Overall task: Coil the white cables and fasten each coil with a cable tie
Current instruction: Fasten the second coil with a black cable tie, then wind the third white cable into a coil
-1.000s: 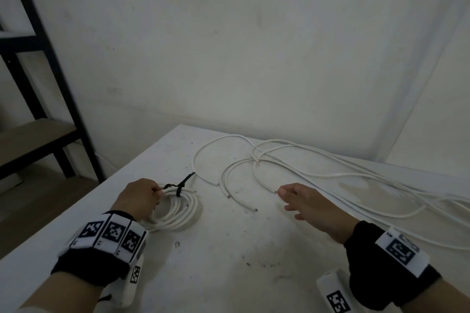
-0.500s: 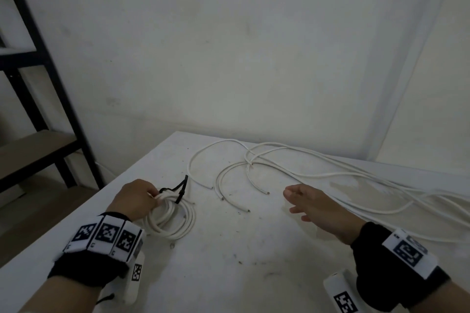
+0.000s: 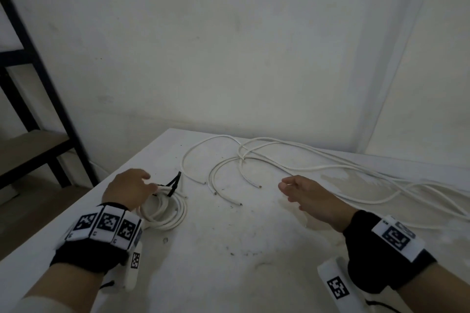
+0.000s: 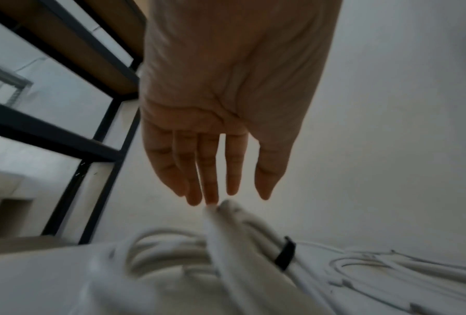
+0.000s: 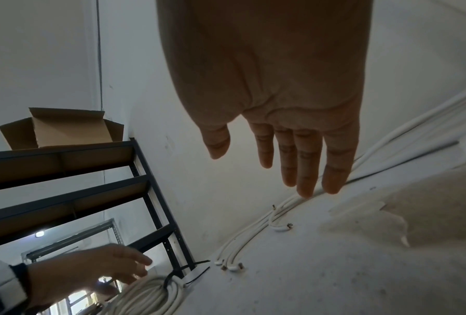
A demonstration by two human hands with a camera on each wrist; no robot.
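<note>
A coiled white cable [image 3: 165,213] lies on the white table [image 3: 229,262] at the front left, bound by a black cable tie [image 3: 174,185] whose tail sticks up. My left hand [image 3: 142,183] hovers over the coil's far edge with straight fingers [image 4: 207,170]; the fingertips are at or just above the coil [image 4: 248,245] beside the tie [image 4: 285,255]. My right hand [image 3: 292,188] floats open above the table's middle and holds nothing. Several loose white cables [image 3: 254,157] sprawl from the table's centre to the right, their cut ends [image 5: 232,266] pointing at me.
A black metal shelf rack [image 3: 38,99] with wooden boards stands left of the table, and a cardboard box [image 5: 62,130] sits on top of it. A white wall [image 3: 229,58] runs right behind the table. The table's left edge is close to the coil.
My left hand has let go of the coil and straightened its fingers; the coil now rests on the table. The right hand has stayed open in about the same place.
</note>
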